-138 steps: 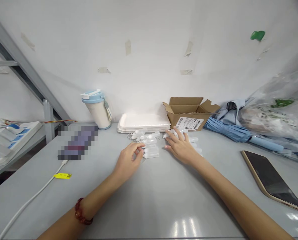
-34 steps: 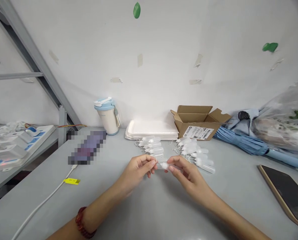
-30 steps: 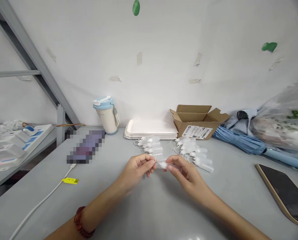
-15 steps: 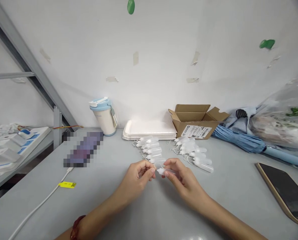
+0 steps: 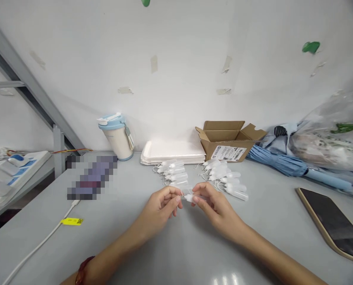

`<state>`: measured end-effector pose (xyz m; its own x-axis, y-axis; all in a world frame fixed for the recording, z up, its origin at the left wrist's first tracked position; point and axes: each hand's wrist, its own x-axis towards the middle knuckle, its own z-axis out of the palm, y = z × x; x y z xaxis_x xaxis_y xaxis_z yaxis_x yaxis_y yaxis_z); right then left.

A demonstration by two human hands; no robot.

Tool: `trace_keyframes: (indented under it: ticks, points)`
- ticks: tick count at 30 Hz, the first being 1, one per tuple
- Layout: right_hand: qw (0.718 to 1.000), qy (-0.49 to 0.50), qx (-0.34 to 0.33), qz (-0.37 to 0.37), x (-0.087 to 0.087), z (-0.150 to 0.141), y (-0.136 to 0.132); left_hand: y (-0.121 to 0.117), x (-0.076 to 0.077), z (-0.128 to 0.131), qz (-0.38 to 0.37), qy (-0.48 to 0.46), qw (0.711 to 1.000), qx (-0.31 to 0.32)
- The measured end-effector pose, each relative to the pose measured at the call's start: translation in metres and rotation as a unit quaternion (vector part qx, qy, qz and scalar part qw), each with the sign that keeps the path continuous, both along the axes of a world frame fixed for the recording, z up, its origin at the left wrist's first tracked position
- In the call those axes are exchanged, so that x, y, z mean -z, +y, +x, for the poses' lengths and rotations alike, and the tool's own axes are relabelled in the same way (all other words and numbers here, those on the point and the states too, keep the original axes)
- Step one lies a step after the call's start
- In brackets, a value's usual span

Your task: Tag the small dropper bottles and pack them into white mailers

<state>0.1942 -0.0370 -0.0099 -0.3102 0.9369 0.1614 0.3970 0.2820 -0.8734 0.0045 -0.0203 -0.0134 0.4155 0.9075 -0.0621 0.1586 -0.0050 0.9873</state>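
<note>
My right hand [image 5: 214,204] is closed on a small translucent plastic bottle [image 5: 188,197] with a white pointed cap, its tip facing left. Most of that bottle is hidden behind the fingers. My left hand [image 5: 164,204] pinches thumb against forefinger just left of the cap; whatever lies in the pinch is too small to make out. Just beyond my hands lie two groups of similar bottles with thin white cords at their caps: a left group [image 5: 176,176] and a right group [image 5: 223,174].
White padded envelopes [image 5: 174,150] are stacked by the wall, beside an open cardboard box [image 5: 226,152]. A cup with a blue lid [image 5: 117,136] stands left of them. A folded blue umbrella [image 5: 280,160] and a phone [image 5: 332,221] lie at right. A white cable [image 5: 42,245] runs at left.
The whole view has shifted slightly, so things appear further left and a little higher. Both hands keep nearly the same pose around the bottle.
</note>
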Motion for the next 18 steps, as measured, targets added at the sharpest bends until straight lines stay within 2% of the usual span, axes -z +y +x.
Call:
trace_keyframes:
  ticks: [7, 11, 14, 16, 18]
  points:
    - [0.999, -0.025, -0.014, 0.02, 0.001, 0.0, -0.002, -0.007, 0.001, 0.005, 0.008, 0.035, 0.999, -0.016]
    - [0.998, -0.05, -0.016, 0.038, 0.003, 0.0, -0.003, -0.009, 0.002, 0.005, 0.016, 0.05, 0.999, -0.005]
    - [0.993, -0.095, -0.024, 0.07, 0.001, 0.006, 0.001, -0.003, 0.002, 0.001, 0.058, 0.078, 0.995, -0.004]
    - [0.98, -0.156, -0.027, 0.12, -0.001, 0.017, 0.01, 0.006, 0.003, -0.004, 0.118, 0.097, 0.987, -0.046]
    - [0.955, -0.22, 0.022, 0.195, -0.004, 0.036, 0.021, 0.016, 0.005, -0.01, 0.184, 0.101, 0.97, -0.122]
